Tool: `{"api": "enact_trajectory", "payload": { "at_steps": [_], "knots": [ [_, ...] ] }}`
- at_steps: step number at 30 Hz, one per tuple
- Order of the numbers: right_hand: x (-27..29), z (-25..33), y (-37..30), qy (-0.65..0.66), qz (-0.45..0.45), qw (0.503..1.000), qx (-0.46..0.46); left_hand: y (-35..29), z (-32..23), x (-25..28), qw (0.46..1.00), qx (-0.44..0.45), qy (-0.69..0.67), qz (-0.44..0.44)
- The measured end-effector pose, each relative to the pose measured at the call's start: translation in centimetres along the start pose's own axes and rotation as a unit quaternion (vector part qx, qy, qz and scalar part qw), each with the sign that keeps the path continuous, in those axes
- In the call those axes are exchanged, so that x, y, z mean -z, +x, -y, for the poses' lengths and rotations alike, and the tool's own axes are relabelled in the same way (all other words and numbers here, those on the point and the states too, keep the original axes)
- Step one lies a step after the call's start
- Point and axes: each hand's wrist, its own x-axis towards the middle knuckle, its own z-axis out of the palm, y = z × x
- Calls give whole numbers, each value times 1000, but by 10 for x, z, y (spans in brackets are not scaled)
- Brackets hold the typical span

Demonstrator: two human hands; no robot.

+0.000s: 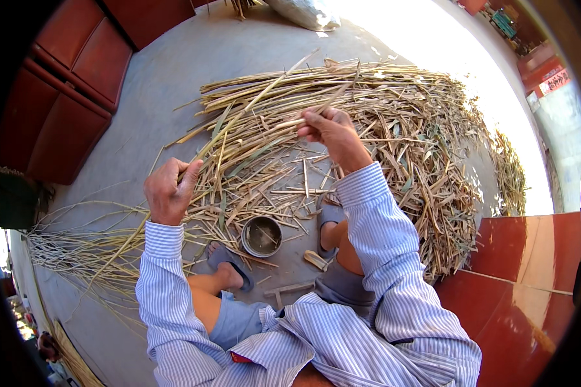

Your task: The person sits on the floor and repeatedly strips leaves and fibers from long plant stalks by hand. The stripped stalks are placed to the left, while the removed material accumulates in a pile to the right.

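Observation:
My left hand (169,191) is closed in a fist around a long dry stalk (255,100), its thumb on top. The stalk slants up and to the right from the fist, above the pile. My right hand (332,132) is also closed, pinching a pale, dry leaf strip (336,97) between thumb and fingers. One end of that strip points up and to the right. Under and beyond both hands lies a heap of long straw-coloured stalks (239,90). Dry leaves and husks (407,148) are piled to the right of the stalks.
A round metal bowl (261,236) sits between my sandalled feet among short cut stalk pieces (303,177). Thin-ended stalks (77,248) fan out at left. Red cabinets (64,84) stand at far left, a whitish sack (306,13) at the back, and a red panel (510,284) at right.

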Motion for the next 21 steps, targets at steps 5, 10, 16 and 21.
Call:
{"api": "enact_trajectory", "payload": {
  "at_steps": [5,10,16,21],
  "knots": [
    [55,6,18,90,-207,974,23,4,-2,-1,1000,-17,0,-7],
    [32,4,30,190,-37,981,-22,-9,-8,2,998,-23,-23,58],
    [15,2,33,193,-33,980,19,-20,-5,5,995,-2,-65,70],
    [18,-10,37,157,-57,986,22,-21,-9,7,997,-22,-47,59]
  ]
}}
